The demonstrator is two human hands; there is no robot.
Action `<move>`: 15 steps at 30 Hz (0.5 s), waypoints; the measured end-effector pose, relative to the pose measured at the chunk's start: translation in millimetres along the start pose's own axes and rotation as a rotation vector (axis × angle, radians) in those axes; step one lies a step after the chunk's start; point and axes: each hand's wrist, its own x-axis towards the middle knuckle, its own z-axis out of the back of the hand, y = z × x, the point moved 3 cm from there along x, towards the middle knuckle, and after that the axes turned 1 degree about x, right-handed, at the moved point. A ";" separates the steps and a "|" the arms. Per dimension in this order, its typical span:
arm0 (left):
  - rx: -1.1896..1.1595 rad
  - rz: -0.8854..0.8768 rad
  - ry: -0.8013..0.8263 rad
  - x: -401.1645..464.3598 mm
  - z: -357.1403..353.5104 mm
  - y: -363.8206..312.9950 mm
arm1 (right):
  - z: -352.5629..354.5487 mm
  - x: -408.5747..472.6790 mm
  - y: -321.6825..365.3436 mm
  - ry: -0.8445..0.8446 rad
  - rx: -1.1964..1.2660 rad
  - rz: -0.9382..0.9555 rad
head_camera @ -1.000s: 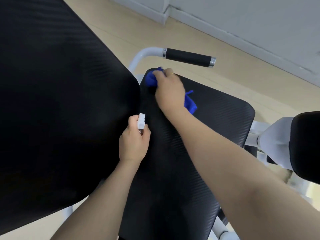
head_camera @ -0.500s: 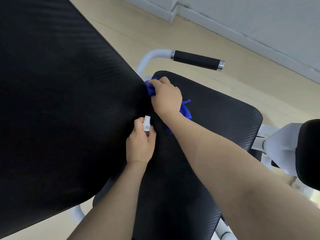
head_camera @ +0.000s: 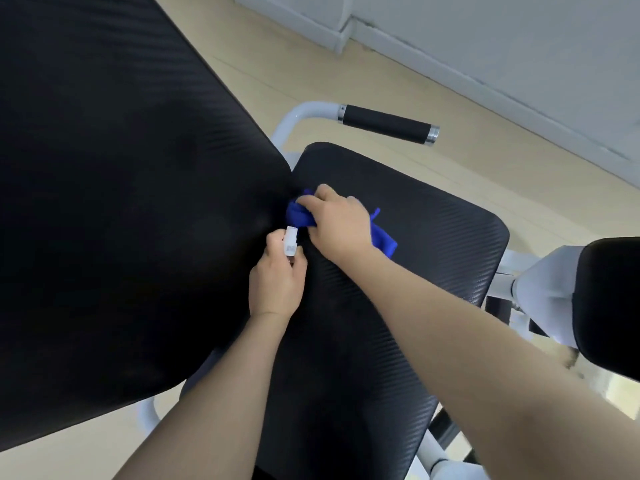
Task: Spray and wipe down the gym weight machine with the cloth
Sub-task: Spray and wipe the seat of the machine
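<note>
- Cloth (head_camera: pixel 300 216) bunched under my right hand (head_camera: pixel 337 225), gripped against the seat pad (head_camera: pixel 433 258).
- Left hand (head_camera: pixel 277 282) grips the spray bottle (head_camera: pixel 291 241), nozzle seemingly pointing away from me.

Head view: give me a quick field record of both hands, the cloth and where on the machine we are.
left hand: grips small white spray bottle, nozzle up
right hand: presses blue cloth
cloth location: back edge of black seat pad, at the junction with backrest pad
nearby: black foam handle grip, untouched
</note>
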 end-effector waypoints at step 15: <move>0.100 -0.103 -0.109 -10.7 -7.0 -3.3 | 48.0 -58.8 -105.3 -0.156 -0.193 -0.132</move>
